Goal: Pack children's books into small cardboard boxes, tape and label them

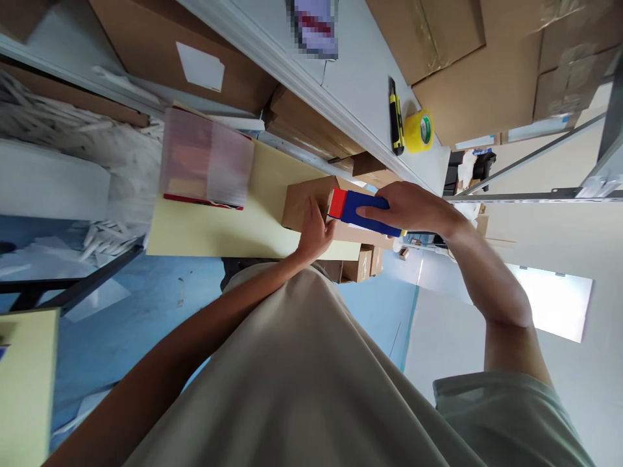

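Observation:
A slim blue and red packet (367, 211) is gripped in my right hand (413, 207), its red end pointing left. My right thumb lies across its blue face. The packet is over a brown cardboard box (302, 202) on the pale yellow tabletop (195, 237). My left hand (315, 235) holds the near side of this box, thumb against the cardboard and fingertips close to the packet's red end. Whether those fingertips touch the packet I cannot tell.
A translucent pinkish container (209, 159) with a red edge stands left on the tabletop. On the white shelf (350, 71) lie a black and yellow utility knife (396, 117) and a yellow tape roll (418, 131). Large cartons (477, 78) stand beyond.

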Action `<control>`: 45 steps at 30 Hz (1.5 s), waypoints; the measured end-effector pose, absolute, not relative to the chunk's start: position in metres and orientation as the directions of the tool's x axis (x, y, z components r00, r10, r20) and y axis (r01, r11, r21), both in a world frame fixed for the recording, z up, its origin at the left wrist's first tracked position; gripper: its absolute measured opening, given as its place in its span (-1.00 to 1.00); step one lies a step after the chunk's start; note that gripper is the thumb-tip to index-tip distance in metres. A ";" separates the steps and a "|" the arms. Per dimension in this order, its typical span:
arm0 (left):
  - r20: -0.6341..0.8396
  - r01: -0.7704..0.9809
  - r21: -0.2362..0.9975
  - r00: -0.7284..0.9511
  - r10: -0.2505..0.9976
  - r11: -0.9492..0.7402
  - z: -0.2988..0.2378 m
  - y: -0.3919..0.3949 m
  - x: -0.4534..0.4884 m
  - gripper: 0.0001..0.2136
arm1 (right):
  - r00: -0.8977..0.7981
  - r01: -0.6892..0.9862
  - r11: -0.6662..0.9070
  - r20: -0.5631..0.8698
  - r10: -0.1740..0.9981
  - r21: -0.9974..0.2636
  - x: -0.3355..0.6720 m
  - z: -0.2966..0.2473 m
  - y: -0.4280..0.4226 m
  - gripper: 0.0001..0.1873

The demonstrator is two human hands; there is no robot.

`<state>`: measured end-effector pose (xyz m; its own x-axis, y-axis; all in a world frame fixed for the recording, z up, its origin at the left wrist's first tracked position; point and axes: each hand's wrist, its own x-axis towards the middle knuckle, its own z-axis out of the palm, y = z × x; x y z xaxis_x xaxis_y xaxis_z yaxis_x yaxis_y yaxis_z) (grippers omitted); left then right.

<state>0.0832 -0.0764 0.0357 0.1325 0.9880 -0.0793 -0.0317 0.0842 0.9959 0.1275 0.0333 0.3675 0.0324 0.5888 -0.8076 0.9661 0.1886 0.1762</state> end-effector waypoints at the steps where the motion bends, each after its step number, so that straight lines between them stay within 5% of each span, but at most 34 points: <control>1: -0.019 -0.014 1.000 0.155 0.988 0.022 0.039 -0.066 0.077 0.01 | 0.031 0.966 0.192 -0.812 0.583 0.175 0.129 0.368 0.033 -0.30; 5: 0.208 -0.009 0.975 0.382 0.900 -0.221 0.046 -0.017 0.050 0.04 | 0.003 0.962 0.223 -0.827 0.562 0.156 0.136 0.370 0.034 -0.24; 10: 0.220 -0.010 0.968 0.510 0.831 -0.250 0.041 0.004 0.030 -0.21 | 0.003 0.966 0.211 -0.820 0.572 0.150 0.153 0.367 0.039 -0.20; 17: 0.212 0.022 0.967 0.493 0.844 -0.255 0.035 -0.010 0.025 -0.32 | 0.060 0.984 0.118 -0.864 0.499 0.136 0.181 0.362 0.049 -0.27; 29: 0.136 0.084 0.976 0.491 0.860 -0.202 0.035 -0.015 0.028 -0.19 | -0.026 0.998 0.061 -0.908 0.418 0.000 0.234 0.350 0.055 -0.21; 39: 0.049 0.202 0.966 0.462 0.886 -0.159 0.046 -0.020 0.008 -0.15 | 0.216 0.974 -0.148 -0.903 0.371 0.172 0.367 0.434 0.045 -0.62; 45: -0.017 0.274 0.955 0.434 0.901 -0.115 0.052 -0.022 0.007 -0.14 | 0.251 0.967 -0.145 -0.865 0.434 0.208 0.438 0.410 0.040 -0.68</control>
<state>0.0069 -0.0216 0.0525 0.4340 0.9008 -0.0165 0.2743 -0.1147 0.9548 0.4382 0.0399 0.4100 0.2512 0.4342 -0.8651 0.9673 -0.1449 0.2082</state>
